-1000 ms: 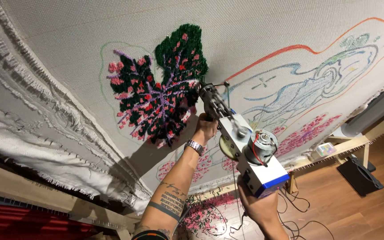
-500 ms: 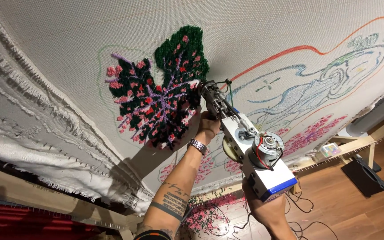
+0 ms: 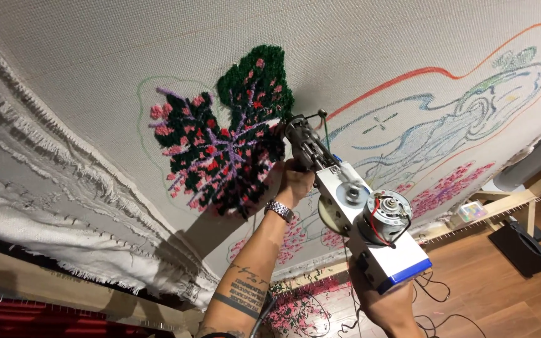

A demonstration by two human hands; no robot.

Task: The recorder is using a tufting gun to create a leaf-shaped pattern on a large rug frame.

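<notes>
Hidden parts: the needle tip of the tufting gun (image 3: pixel 352 206) is lost against the dark pile; the right hand's fingers sit behind the gun's white and blue rear housing, and the frame's lower edge cuts the wrist off.
Left hand (image 3: pixel 295 183): closed around the gun's front handle, just below the barrel; a metal watch (image 3: pixel 280 210) sits on the wrist and a tattoo marks the forearm.
Right hand (image 3: pixel 388 307): under the rear housing, gripping the gun from below (how the fingers are curled cannot be made out).
Tufting gun: held in both hands, nose against the stretched cloth (image 3: pixel 126 69) at the right edge of the tufted leaf (image 3: pixel 223 147); motor and drive wheel face the camera.
Tufted leaf: dark green pile with pink and lilac flecks, inside a drawn outline.
Surface: pale backing cloth on a wooden frame (image 3: pixel 502 206), with red, blue and green line drawings to the right and frayed edges at left.
Room: wooden floor (image 3: pixel 489 294), loose cables, yarn scraps, a black object at far right (kind unclear).
</notes>
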